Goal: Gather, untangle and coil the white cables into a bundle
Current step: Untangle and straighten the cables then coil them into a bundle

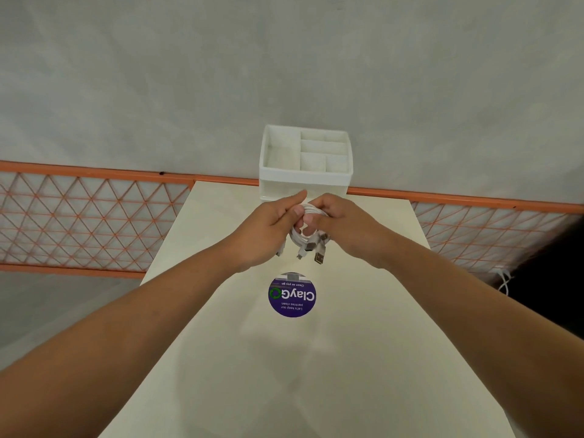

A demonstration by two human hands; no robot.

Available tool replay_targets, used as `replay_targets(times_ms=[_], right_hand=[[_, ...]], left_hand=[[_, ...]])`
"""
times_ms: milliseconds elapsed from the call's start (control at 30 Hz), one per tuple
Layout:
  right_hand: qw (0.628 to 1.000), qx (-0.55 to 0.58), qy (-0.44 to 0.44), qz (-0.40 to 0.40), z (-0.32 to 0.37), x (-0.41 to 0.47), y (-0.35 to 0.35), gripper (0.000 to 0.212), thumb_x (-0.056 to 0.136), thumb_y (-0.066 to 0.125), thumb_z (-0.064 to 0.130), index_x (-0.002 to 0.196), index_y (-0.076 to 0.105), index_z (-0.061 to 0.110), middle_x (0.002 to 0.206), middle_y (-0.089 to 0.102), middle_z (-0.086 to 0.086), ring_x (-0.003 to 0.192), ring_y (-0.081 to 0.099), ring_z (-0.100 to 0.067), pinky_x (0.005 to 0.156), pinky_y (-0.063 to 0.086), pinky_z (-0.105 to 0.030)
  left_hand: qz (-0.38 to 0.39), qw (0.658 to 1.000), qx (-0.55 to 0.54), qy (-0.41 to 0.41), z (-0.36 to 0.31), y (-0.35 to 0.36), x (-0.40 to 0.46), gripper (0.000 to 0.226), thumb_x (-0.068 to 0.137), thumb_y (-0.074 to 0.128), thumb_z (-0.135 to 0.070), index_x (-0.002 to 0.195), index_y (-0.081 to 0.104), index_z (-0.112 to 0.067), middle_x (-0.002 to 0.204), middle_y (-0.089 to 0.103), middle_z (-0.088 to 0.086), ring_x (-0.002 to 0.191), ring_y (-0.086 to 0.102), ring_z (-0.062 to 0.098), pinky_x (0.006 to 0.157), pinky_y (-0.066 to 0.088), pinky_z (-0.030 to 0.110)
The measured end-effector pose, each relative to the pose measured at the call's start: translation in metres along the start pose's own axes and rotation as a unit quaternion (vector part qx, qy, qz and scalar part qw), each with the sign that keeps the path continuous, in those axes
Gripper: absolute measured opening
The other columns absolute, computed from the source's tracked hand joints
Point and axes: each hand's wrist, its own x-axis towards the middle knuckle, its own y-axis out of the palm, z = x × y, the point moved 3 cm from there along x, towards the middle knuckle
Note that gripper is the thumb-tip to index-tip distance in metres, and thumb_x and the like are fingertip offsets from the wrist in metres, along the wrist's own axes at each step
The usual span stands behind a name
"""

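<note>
Both hands are meeting above the far half of a cream table (363, 311), just in front of a white organiser box (305, 180) that is sitting at the table's far edge. Between them they are holding the white cables (311, 210), already wound into a small coil.

The left hand (271, 229) is coming in from the left with its fingers curled round the coil's left side; its thumb is lying across the top of the loops and its index finger is pointing out toward the box. The right hand (339, 221) is closing on the coil from the right, fingers bent over the strands and pinching them against the thumb. The coil is thus sitting squeezed between the two palms, raised off the tabletop and not touching it.

Below the hands the lower arc of the coil is hanging free, and several cable ends are dangling from it: a metal USB plug (319, 257) hanging lowest on the right, with smaller connectors (300, 255) just beside it to the left.

Nearer the person, toward the middle of the table, a round purple sticker (292, 295) is lying flat, well apart from the hands. Beyond the table's far edge an orange lattice railing (94, 216) is running left and right in front of a grey floor.
</note>
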Motion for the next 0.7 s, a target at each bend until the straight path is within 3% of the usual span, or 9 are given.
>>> replay_targets(times_ms=[100, 200, 300, 400, 467, 533, 633, 700], right_hand=[[0.999, 0.021, 0.014, 0.023, -0.002, 0.001, 0.003, 0.024, 0.099, 0.045, 0.031, 0.111, 0.05, 0.011, 0.093, 0.063, -0.001, 0.081, 0.059, -0.008, 0.078, 0.046, -0.027], [0.999, -0.04, -0.007, 0.031, 0.0, 0.002, 0.004, 0.02, 0.101, 0.038, 0.034, 0.105, 0.045, 0.015, 0.082, 0.056, 0.003, 0.071, 0.05, -0.012, 0.062, 0.042, -0.019], [0.998, -0.058, -0.016, 0.03, 0.0, 0.002, 0.004, 0.018, 0.101, 0.037, 0.034, 0.1, 0.043, 0.016, 0.079, 0.052, 0.004, 0.066, 0.046, -0.012, 0.049, 0.039, -0.014], [0.997, -0.063, -0.011, 0.046, -0.003, 0.001, 0.004, 0.016, 0.1, 0.043, 0.032, 0.102, 0.048, 0.016, 0.083, 0.058, 0.005, 0.074, 0.052, -0.009, 0.064, 0.043, -0.014], [0.997, -0.058, 0.011, 0.054, -0.006, 0.001, 0.003, 0.011, 0.097, 0.051, 0.028, 0.1, 0.052, 0.017, 0.086, 0.062, 0.004, 0.079, 0.057, -0.012, 0.072, 0.045, -0.023], [0.996, -0.064, 0.014, 0.054, -0.002, 0.0, 0.001, 0.006, 0.093, 0.057, 0.023, 0.097, 0.055, 0.02, 0.091, 0.066, 0.0, 0.081, 0.061, -0.015, 0.072, 0.047, -0.025], [0.993, -0.092, -0.025, 0.066, 0.009, -0.002, 0.0, 0.005, 0.094, 0.054, 0.018, 0.099, 0.054, 0.02, 0.101, 0.068, -0.008, 0.084, 0.063, -0.018, 0.07, 0.049, -0.024], [0.985, -0.15, -0.047, 0.066, 0.011, -0.002, 0.002, 0.017, 0.099, 0.044, 0.018, 0.115, 0.049, 0.017, 0.102, 0.064, -0.005, 0.085, 0.06, -0.015, 0.069, 0.047, -0.022]], left_hand=[[-0.011, 1.0, 0.006, 0.005, -0.001, -0.001, -0.001, 0.041, 0.104, 0.036, -0.023, 0.145, 0.04, -0.018, 0.092, 0.063, -0.005, 0.073, 0.054, -0.005, 0.068, 0.041, 0.003], [-0.017, 1.0, 0.003, 0.01, 0.0, -0.003, -0.001, 0.041, 0.104, 0.037, -0.023, 0.145, 0.039, -0.019, 0.098, 0.064, 0.008, 0.078, 0.054, 0.003, 0.069, 0.043, 0.008], [-0.015, 0.999, 0.028, 0.017, -0.001, -0.005, -0.001, 0.042, 0.104, 0.036, -0.024, 0.146, 0.037, -0.021, 0.092, 0.062, 0.002, 0.067, 0.052, -0.003, 0.062, 0.043, 0.008], [0.006, 0.999, 0.041, 0.009, -0.002, -0.006, -0.004, 0.043, 0.103, 0.036, -0.026, 0.146, 0.036, -0.025, 0.102, 0.065, 0.012, 0.073, 0.052, 0.006, 0.06, 0.044, 0.012], [0.02, 0.999, 0.046, 0.004, 0.0, -0.007, -0.006, 0.043, 0.103, 0.036, -0.025, 0.146, 0.036, -0.025, 0.095, 0.064, 0.006, 0.064, 0.048, -0.002, 0.057, 0.043, 0.011], [0.037, 0.998, 0.054, 0.008, -0.001, -0.006, -0.006, 0.041, 0.104, 0.036, -0.024, 0.144, 0.041, -0.022, 0.094, 0.062, 0.0, 0.065, 0.05, -0.006, 0.064, 0.042, 0.007], [0.063, 0.996, 0.05, 0.031, -0.003, -0.001, -0.006, 0.036, 0.104, 0.035, -0.023, 0.137, 0.05, -0.023, 0.104, 0.067, 0.003, 0.085, 0.055, 0.0, 0.08, 0.043, 0.013], [0.047, 0.998, 0.037, 0.028, -0.005, -0.002, -0.005, 0.034, 0.104, 0.035, -0.024, 0.132, 0.054, -0.022, 0.093, 0.066, -0.002, 0.077, 0.054, -0.004, 0.075, 0.043, 0.009]])
